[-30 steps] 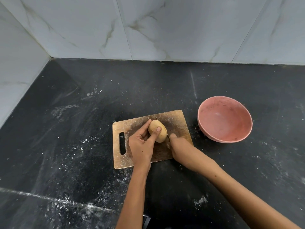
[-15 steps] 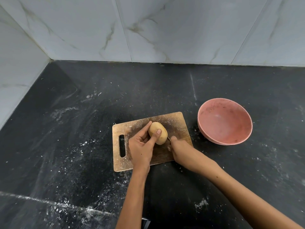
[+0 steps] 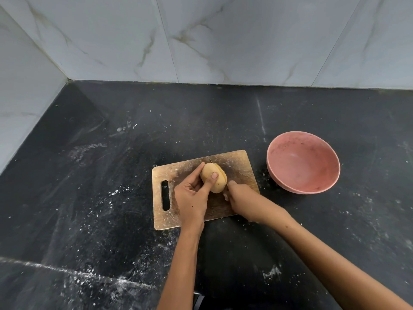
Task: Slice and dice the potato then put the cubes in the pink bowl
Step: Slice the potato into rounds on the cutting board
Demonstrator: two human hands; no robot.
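Note:
A tan potato [image 3: 211, 178] sits on a worn wooden cutting board [image 3: 237, 166]. My left hand [image 3: 192, 198] pinches it between thumb and forefinger from the left. My right hand [image 3: 242, 199] grips a knife whose thin blade [image 3: 224, 179] is sunk into the potato near its right end, where a slice [image 3: 221, 175] stands partly split off. The knife's handle is hidden inside my fist. An empty pink bowl [image 3: 302, 162] stands on the counter to the right of the board.
The black stone counter [image 3: 111, 175] is dusted with white specks. Marble-tiled walls [image 3: 201, 41] close it off at the back and on the left. A dark object [image 3: 198, 302] shows at the bottom edge between my arms.
The blade has gone down into the potato's right end, and a slice now shows parting from it. Both hands stay in place.

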